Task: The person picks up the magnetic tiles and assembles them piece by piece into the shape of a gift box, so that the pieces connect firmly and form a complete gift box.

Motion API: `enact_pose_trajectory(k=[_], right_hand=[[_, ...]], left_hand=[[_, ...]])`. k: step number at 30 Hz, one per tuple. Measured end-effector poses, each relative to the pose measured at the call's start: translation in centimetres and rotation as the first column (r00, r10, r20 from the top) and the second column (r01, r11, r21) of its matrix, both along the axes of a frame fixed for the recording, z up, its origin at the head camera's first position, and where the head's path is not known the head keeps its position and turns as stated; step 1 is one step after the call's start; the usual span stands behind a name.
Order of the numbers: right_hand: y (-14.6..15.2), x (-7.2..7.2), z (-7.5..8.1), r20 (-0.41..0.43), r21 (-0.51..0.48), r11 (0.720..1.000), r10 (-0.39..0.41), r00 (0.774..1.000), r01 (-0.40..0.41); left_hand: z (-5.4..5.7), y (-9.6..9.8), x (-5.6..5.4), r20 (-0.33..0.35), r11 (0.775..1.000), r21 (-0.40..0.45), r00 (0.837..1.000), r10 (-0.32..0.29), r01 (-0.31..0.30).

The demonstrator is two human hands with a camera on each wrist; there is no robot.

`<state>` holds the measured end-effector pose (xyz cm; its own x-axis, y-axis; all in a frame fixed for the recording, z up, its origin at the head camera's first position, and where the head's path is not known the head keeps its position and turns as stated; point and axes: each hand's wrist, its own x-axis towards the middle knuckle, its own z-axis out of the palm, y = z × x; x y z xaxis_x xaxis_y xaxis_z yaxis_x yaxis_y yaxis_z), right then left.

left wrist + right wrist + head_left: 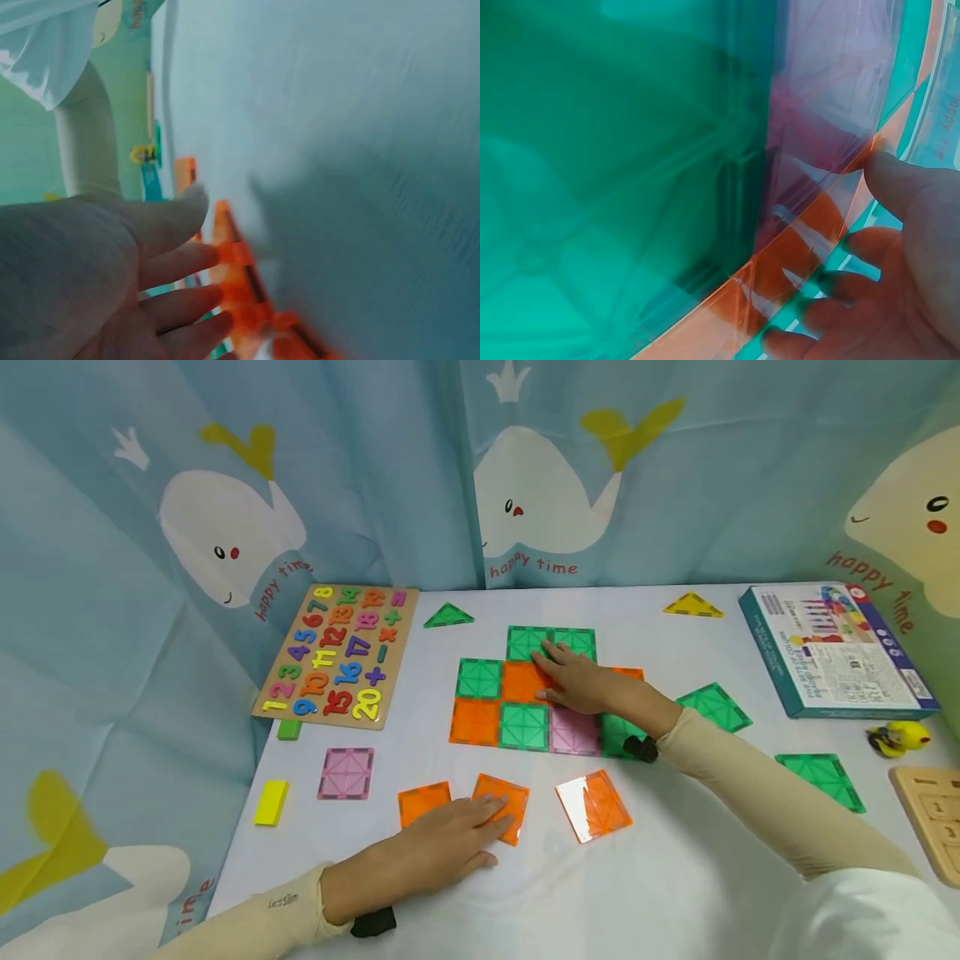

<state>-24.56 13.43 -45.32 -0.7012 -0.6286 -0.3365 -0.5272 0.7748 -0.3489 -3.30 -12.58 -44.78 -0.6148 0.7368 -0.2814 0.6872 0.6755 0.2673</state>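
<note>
Flat translucent magnetic tiles lie edge to edge in a block: green tiles (523, 727), orange tiles (474, 722) and one purple tile (574, 732). My right hand (583, 683) rests on the block's upper part with fingers spread, covering some of its squares. From the right wrist, the fingers (874, 244) and thumb reach over orange and green squares. Nearer the front, my left hand (442, 847) lies with extended fingers on a loose orange tile (504, 788). A second orange tile (423, 799) is partly behind that hand. To its right sits another orange tile (604, 806).
At left are a number board (337, 652), a yellow block (271, 802), a green block (288, 729) and a purple tile (346, 773). Loose green tiles (821, 778), a box (836, 647), a yellow toy (898, 737) and a wooden board (933, 810) occupy the right. Triangular tiles (693, 604) lie at the back.
</note>
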Motion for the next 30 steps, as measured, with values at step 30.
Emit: enact_pose_trajectory(k=[30], right_hand=[[0.2,0.0,0.1,0.018,-0.003,1.0,-0.019,1.0,0.019]], left_hand=[[-0.7,10.3,0.5,-0.265,0.949,-0.239,0.926,-0.268,0.207]])
